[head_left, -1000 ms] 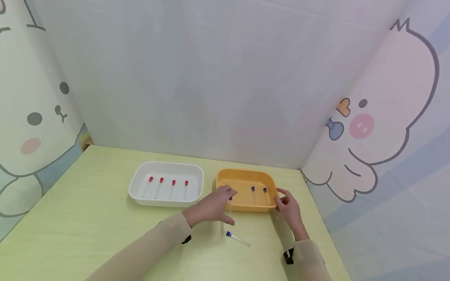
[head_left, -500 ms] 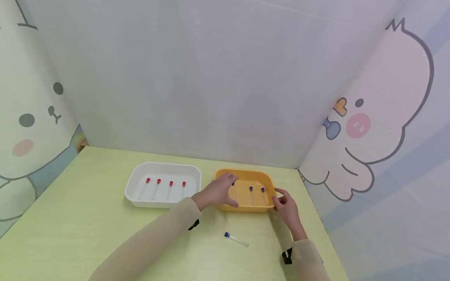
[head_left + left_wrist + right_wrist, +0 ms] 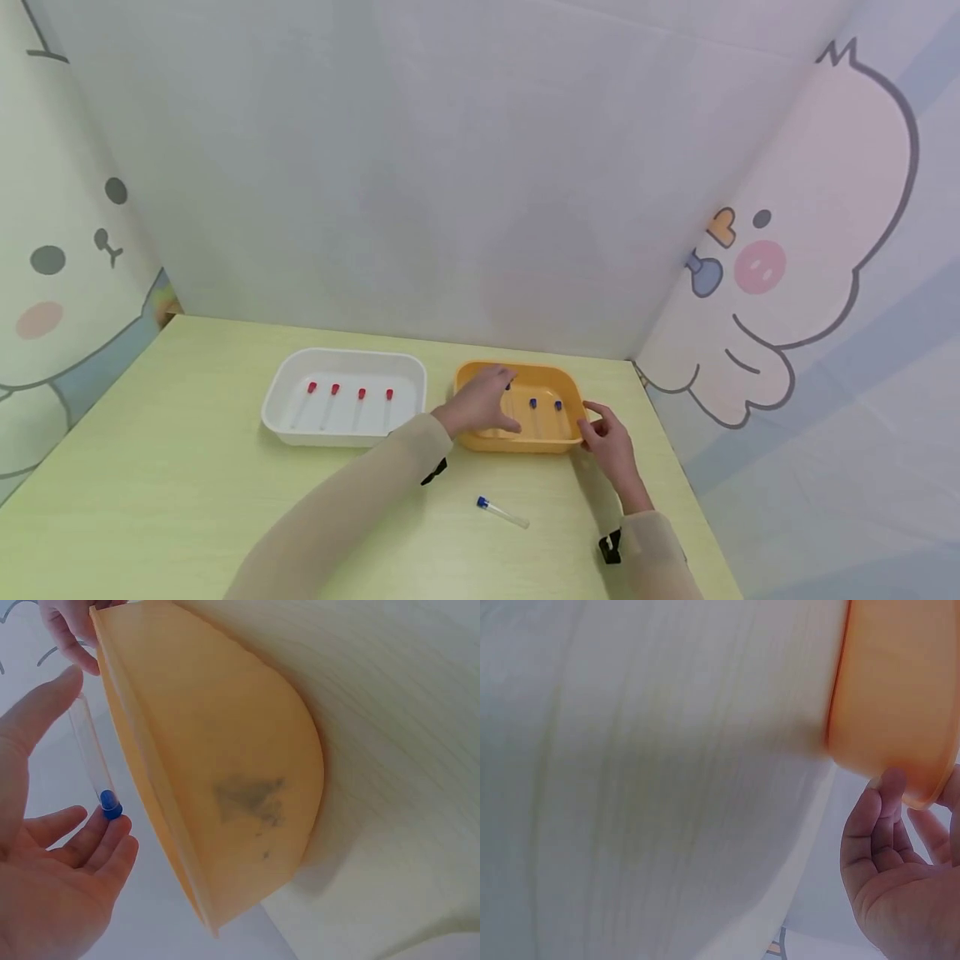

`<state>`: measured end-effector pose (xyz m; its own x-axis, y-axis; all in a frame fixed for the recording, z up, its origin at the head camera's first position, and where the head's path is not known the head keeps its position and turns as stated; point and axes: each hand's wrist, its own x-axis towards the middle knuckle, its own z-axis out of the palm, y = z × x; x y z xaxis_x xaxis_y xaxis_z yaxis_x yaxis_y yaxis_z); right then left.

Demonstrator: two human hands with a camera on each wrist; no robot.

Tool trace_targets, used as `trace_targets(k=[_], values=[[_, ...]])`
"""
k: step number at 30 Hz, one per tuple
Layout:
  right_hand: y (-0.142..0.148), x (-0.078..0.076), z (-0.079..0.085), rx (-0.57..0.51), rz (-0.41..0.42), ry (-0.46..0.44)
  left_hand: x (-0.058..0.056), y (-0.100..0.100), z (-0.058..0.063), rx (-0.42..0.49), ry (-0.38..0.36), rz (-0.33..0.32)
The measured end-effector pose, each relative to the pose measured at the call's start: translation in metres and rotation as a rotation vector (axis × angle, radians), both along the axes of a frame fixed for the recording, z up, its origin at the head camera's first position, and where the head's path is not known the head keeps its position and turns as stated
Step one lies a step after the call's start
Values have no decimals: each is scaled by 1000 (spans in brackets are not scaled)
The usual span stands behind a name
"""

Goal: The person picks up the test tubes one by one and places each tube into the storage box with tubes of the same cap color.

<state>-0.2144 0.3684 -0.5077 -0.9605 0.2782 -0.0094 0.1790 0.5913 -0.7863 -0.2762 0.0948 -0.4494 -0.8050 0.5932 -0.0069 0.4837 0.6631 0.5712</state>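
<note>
My left hand (image 3: pixel 477 406) is over the left part of an orange tray (image 3: pixel 517 445). Lengthwise between its thumb and fingers it holds a clear test tube with a blue cap (image 3: pixel 91 746); the thumb is at the clear end and the fingertips are at the cap. My right hand (image 3: pixel 611 446) grips the right rim of the tray, with fingers on the tray wall (image 3: pixel 900 697) in the right wrist view. Inside the tray lie two more blue-capped tubes (image 3: pixel 533 404). Another blue-capped test tube (image 3: pixel 502 512) lies on the table in front of the tray.
A white tray (image 3: pixel 345 439) stands to the left of the orange one. It holds several red-capped tubes (image 3: pixel 362 394) side by side. Both trays rest on a pale yellow-green table (image 3: pixel 187 467), and a curtain (image 3: pixel 390 192) hangs behind it.
My left hand has carried its tube from the orange tray's front edge back and right, over the tray's inside. The right hand keeps its grip on the rim. The head view has shifted slightly.
</note>
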Motion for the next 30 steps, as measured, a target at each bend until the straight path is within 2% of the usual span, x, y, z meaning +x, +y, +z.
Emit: trace_targets(k=[8,13,20,30], values=[[0,1,1,11,2,6,-8,11,-19,-8,-21,12],[-1,1,2,10,-2,-8,-9,16,-26,-13,-25,20],[-3,-1,4,15,0,6,-11,18,-30,-61,-1,24],[-3,-1,3,15,-13,-14,-15,23,-48,-123,61,16]])
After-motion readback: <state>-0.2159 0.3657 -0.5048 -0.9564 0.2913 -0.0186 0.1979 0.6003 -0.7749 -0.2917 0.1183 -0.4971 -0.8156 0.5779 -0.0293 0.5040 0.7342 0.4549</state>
